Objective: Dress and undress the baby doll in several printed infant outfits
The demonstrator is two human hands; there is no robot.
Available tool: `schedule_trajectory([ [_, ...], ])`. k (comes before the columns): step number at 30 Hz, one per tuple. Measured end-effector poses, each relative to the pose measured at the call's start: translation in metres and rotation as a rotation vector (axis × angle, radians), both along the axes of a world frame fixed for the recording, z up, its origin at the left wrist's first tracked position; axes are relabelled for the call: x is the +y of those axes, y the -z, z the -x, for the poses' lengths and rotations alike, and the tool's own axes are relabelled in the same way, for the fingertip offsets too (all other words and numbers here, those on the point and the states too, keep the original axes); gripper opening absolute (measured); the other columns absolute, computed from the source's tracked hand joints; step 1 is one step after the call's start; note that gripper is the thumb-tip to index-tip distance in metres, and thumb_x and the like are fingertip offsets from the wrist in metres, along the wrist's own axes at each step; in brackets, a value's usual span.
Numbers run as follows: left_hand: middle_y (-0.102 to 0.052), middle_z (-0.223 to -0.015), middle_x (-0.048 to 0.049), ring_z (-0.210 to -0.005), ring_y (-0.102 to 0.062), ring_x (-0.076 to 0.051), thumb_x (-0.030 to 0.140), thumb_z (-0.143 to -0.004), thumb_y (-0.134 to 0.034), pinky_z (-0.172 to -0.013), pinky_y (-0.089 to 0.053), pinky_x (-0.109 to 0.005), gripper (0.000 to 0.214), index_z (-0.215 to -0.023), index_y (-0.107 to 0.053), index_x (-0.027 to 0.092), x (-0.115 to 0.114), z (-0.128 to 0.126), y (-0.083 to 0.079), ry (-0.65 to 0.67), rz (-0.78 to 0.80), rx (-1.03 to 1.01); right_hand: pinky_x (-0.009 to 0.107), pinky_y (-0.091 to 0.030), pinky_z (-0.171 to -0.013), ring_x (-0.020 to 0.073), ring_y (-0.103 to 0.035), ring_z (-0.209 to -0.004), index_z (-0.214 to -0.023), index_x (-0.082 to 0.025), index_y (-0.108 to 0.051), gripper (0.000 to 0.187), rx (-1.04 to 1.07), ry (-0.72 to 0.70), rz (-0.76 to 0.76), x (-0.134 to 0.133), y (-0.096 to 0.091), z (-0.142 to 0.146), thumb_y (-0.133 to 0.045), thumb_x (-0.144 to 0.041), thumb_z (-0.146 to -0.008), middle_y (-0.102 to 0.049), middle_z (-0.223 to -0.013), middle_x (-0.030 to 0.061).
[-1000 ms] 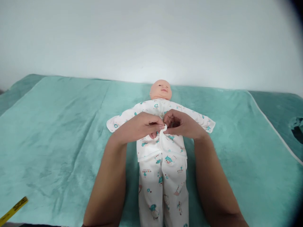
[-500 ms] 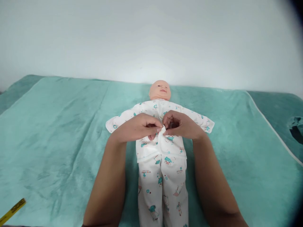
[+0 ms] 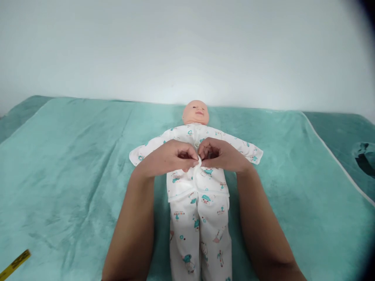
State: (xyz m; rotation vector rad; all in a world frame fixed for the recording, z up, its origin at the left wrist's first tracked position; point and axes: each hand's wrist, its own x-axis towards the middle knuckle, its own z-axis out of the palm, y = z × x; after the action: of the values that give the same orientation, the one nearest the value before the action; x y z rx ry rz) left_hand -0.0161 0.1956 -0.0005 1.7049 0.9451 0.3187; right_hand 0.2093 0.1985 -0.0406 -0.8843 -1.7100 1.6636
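A baby doll (image 3: 195, 112) lies face up on a teal blanket (image 3: 73, 164), dressed in a white printed top (image 3: 199, 181) and matching trousers (image 3: 199, 234). My left hand (image 3: 166, 158) and my right hand (image 3: 224, 155) meet over the doll's chest. Both pinch the front edges of the top together at its middle seam, fingers curled and closed on the fabric. The doll's sleeves spread out to both sides. My forearms run down either side of the doll's body.
The blanket covers a wide flat surface against a plain pale wall. A yellow strip (image 3: 14, 264), perhaps a tape measure, shows at the lower left corner. A dark gap (image 3: 366, 156) in the covering lies at the far right edge.
My hands have drawn slightly closer together on the top's front edges, and the fold of fabric between my fingertips looks smaller. The view has shifted slightly.
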Motion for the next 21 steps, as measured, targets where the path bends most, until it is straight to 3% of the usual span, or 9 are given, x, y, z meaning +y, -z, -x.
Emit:
schedule_trajectory([
  [4,-0.070,-0.079,-0.0016,-0.073,-0.066,-0.014,0.031,-0.084,-0.067,-0.067,-0.055,-0.024,0.014,-0.088,-0.070,0.018,0.000,0.001,0.002,0.008,0.142,-0.078,0.023,-0.041,-0.057,0.0102,-0.053,-0.066,-0.091,-0.021,-0.063,0.020,-0.034,0.029,-0.010,0.000,0.000,0.001,-0.071,-0.017,-0.073,-0.058,-0.073,-0.0042],
  [8,-0.070,-0.081,-0.0020,-0.073,-0.067,-0.014,0.034,-0.083,-0.069,-0.068,-0.056,-0.026,0.017,-0.090,-0.069,0.018,-0.001,0.000,0.001,-0.032,0.156,-0.103,0.022,-0.040,-0.057,0.0095,-0.051,-0.064,-0.090,-0.021,-0.062,0.019,-0.049,0.031,-0.024,-0.001,-0.002,0.001,-0.071,-0.016,-0.074,-0.056,-0.071,-0.0047],
  [14,-0.066,-0.070,0.0016,-0.064,-0.060,-0.011,0.040,-0.079,-0.072,-0.054,-0.044,-0.021,0.021,-0.084,-0.068,0.020,-0.008,-0.007,-0.008,-0.086,-0.008,0.058,0.023,-0.040,-0.058,0.0098,-0.051,-0.067,-0.091,-0.021,-0.061,0.019,-0.042,0.026,-0.022,-0.001,-0.002,0.001,-0.072,-0.019,-0.075,-0.057,-0.074,-0.0041],
  [21,-0.059,-0.064,0.0035,-0.058,-0.048,-0.008,0.028,-0.081,-0.063,-0.050,-0.036,-0.020,0.010,-0.076,-0.066,0.019,-0.013,-0.008,-0.015,-0.095,-0.167,0.130,0.022,-0.041,-0.058,0.0097,-0.051,-0.066,-0.091,-0.021,-0.062,0.019,-0.030,0.027,-0.037,-0.001,0.000,0.000,-0.073,-0.021,-0.075,-0.057,-0.074,-0.0037],
])
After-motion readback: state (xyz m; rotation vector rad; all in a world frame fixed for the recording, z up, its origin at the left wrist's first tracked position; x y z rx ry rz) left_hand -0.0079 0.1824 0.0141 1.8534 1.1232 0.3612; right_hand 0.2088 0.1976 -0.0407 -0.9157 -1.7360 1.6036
